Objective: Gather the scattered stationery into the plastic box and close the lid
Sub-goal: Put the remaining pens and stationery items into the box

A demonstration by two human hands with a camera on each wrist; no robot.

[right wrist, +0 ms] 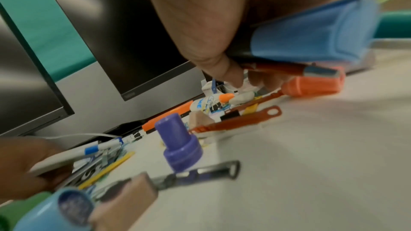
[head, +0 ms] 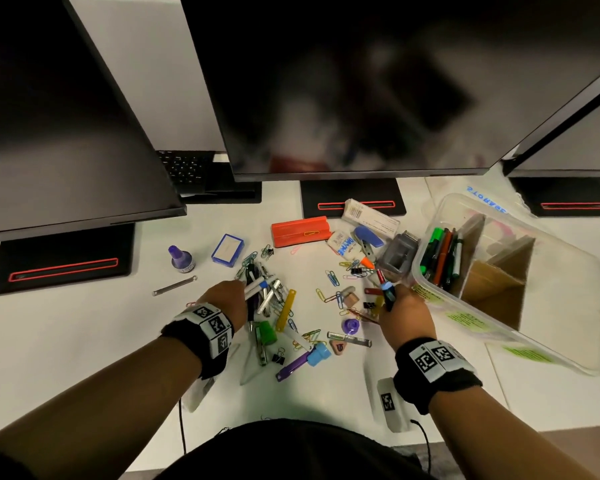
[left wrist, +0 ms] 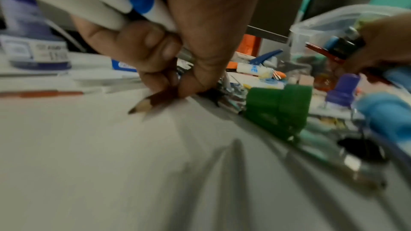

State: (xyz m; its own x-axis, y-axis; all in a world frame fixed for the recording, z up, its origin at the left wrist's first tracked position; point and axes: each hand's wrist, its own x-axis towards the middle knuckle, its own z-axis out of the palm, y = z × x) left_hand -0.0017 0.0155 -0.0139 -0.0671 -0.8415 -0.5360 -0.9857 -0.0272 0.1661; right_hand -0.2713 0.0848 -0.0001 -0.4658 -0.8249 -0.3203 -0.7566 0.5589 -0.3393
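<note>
Right hand (head: 404, 318) is gripping 2 pens (head: 385, 287), their long axes pointing toward the desk's far edge; the box (head: 568, 306) is lying open just beside it, rightward. Left hand (head: 227, 299) is clutching markers (head: 258, 284), farther off

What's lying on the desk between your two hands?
In the head view, between left hand and right hand: yellow strip, scattered paper clips.

Left hand (head: 227, 299) fingers (left wrist: 142, 48) curled, gripping; right hand (head: 407, 318) likewise clenched.
</note>
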